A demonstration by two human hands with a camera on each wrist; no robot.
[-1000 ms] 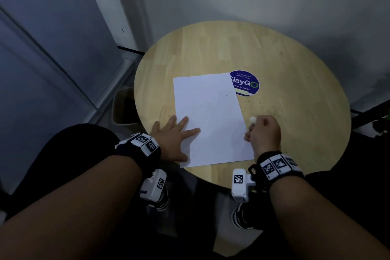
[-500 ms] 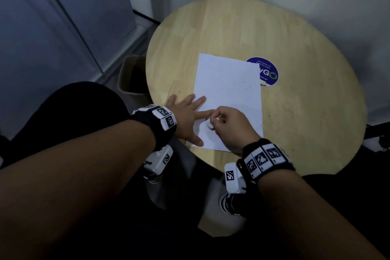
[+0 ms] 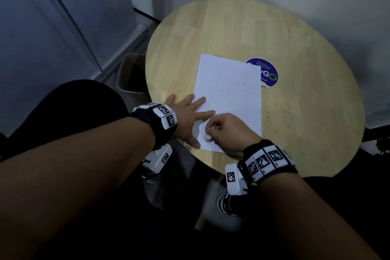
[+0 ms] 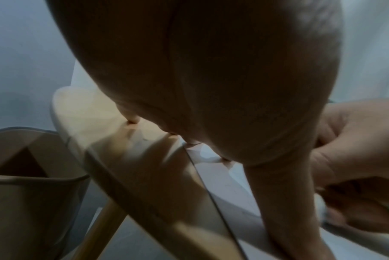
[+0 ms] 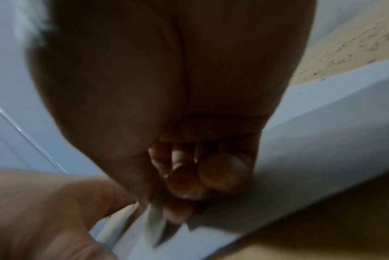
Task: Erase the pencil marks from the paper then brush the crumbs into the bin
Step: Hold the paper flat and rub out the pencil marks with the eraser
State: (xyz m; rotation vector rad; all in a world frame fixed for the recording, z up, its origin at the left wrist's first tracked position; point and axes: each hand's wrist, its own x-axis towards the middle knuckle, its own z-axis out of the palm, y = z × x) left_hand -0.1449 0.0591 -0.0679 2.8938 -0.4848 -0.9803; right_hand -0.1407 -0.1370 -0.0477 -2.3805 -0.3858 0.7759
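A white sheet of paper [image 3: 229,99] lies on the round wooden table [image 3: 232,34], with small dark crumbs near its far right part. My left hand [image 3: 190,116] lies flat with spread fingers on the paper's near left edge. My right hand [image 3: 226,131] grips a small white eraser [image 3: 207,137] and holds it against the paper's near left corner, close to the left thumb. In the right wrist view its curled fingers [image 5: 224,172] hold the eraser [image 5: 154,227] over the paper [image 5: 322,123]. The bin [image 3: 132,74] stands on the floor left of the table.
A round blue sticker [image 3: 267,74] is on the table, partly under the paper's far right corner. Dark crumbs [image 3: 280,110] speckle the wood right of the sheet. A wall stands behind the table. In the left wrist view the bin [image 4: 33,184] sits beside the table edge.
My right hand has moved with the eraser from the paper's right edge across to its near left corner. The left hand has stayed flat on the sheet. The head view has shifted.
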